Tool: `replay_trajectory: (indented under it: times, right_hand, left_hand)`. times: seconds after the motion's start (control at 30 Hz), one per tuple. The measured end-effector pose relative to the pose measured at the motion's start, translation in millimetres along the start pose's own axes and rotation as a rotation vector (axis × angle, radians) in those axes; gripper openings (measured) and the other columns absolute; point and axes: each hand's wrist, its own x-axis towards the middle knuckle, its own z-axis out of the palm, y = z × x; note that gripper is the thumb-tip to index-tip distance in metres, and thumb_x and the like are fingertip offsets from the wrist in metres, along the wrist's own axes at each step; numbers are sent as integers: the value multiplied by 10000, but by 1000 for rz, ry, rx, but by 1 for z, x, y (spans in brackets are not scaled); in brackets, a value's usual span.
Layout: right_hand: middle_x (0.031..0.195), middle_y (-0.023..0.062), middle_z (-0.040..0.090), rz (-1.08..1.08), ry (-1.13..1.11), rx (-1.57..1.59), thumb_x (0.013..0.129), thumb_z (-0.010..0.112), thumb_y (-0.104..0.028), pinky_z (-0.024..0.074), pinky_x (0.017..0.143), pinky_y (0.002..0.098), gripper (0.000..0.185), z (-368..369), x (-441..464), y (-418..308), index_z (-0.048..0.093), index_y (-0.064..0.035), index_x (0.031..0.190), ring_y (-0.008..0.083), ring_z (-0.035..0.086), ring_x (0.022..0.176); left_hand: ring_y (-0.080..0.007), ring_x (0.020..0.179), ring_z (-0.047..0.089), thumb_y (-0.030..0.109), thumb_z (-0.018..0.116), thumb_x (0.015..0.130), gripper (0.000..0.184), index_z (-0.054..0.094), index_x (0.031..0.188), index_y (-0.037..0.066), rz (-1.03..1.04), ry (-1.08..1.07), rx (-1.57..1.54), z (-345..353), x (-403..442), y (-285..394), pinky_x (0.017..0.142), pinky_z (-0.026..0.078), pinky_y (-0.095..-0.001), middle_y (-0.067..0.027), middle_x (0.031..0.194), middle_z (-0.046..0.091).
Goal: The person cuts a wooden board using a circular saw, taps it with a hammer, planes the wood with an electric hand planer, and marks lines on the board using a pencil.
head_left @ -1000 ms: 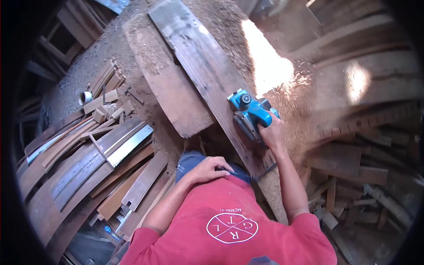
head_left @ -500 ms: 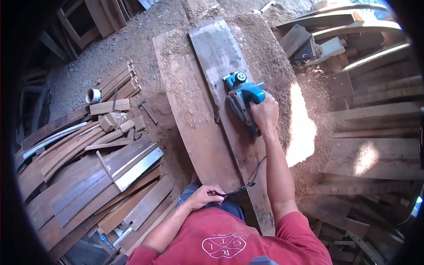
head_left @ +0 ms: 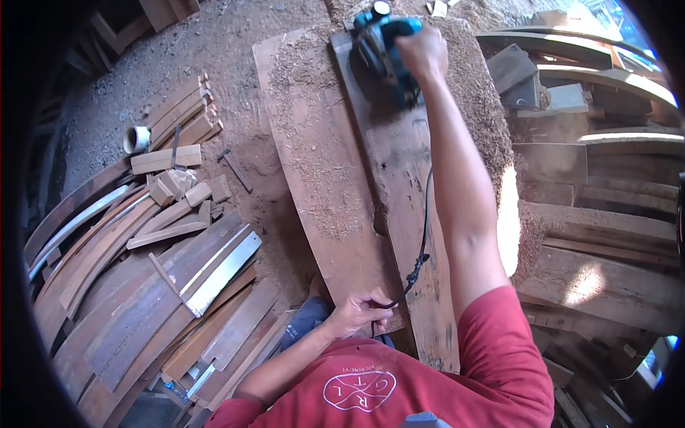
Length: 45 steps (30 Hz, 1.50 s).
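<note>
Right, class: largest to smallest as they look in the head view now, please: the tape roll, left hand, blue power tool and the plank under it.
Plank
Blue power tool
Left hand
Tape roll

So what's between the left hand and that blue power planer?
A thin black cable with a lump, and the long weathered wooden plank, in the head view.

The one view looks from the person's head, facing forward and steeply down over the shirt point(head_left: 428, 378). The hands are within arm's reach.
</note>
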Motion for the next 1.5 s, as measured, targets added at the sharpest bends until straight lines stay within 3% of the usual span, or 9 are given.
replay_trajectory:
  times: [0.27,0.47,0.53,0.6,0.77,0.87,1.17,1.37,1.5]
  right_hand:
    - [913,323,738,-225,-128,55,810,716,-226,602,751,480,306,43,75,-25,760,69,878,412,764,911]
    - [991,317,745,-177,-150,12,815,646,-179,597,816,474,346,19,-3,-18,747,49,1055,401,765,951]
    - [996,308,742,-277,-264,276,822,600,-137,575,836,526,311,-19,-62,-13,752,28,1036,438,743,973]
    - [989,321,733,-345,-277,-45,826,606,-135,570,834,538,302,-28,-115,6,746,45,1025,445,737,984]
    - [1012,322,724,-65,-281,83,770,631,-113,586,848,550,264,-79,-254,48,730,20,975,486,717,967]
    - [1062,310,703,38,-350,95,826,701,-172,545,898,563,370,-145,-364,88,676,-53,1176,494,678,1040]
    - [1028,246,742,325,-344,100,859,825,-282,569,806,528,439,-348,-759,277,675,-151,1250,477,711,979]
    - [846,118,741,564,-328,262,771,910,-413,539,719,383,492,-452,-948,376,750,-13,1009,199,678,731]
    - [745,110,712,676,-156,216,758,913,-447,524,696,380,475,-482,-1005,396,773,-21,914,202,661,677]
  left_hand:
    - [-141,785,703,35,724,982,193,697,1172,26,86,174,-150,-32,-6,-6,737,616,-316,-39,922,686]
    - [-231,883,753,-61,754,886,178,750,1037,34,51,124,-165,-65,-47,-24,878,614,-384,-103,976,752]
    - [-223,923,747,-56,791,846,161,760,975,35,-6,116,-21,-65,-66,-24,936,586,-365,-74,966,738]
    - [-143,968,705,-70,780,870,138,696,918,28,-85,81,69,-67,-86,-28,944,567,-301,-14,958,699]
    - [-146,950,656,-1,830,827,124,775,936,23,-163,-56,519,-62,-124,-58,908,505,-289,-34,940,690]
    - [-145,932,643,66,837,839,149,806,983,40,-171,-88,753,-62,-147,-97,875,487,-289,-25,934,690]
    - [-194,983,657,173,809,877,221,811,1068,63,-214,-320,1167,5,-170,-230,895,501,-328,-66,981,698]
    - [-239,1030,689,240,772,921,218,803,1072,85,-259,-591,1495,53,-145,-327,914,536,-359,-109,1019,715]
    - [-272,1018,707,279,746,923,248,795,1062,78,-348,-580,1645,56,-133,-362,897,552,-390,-131,1041,731]
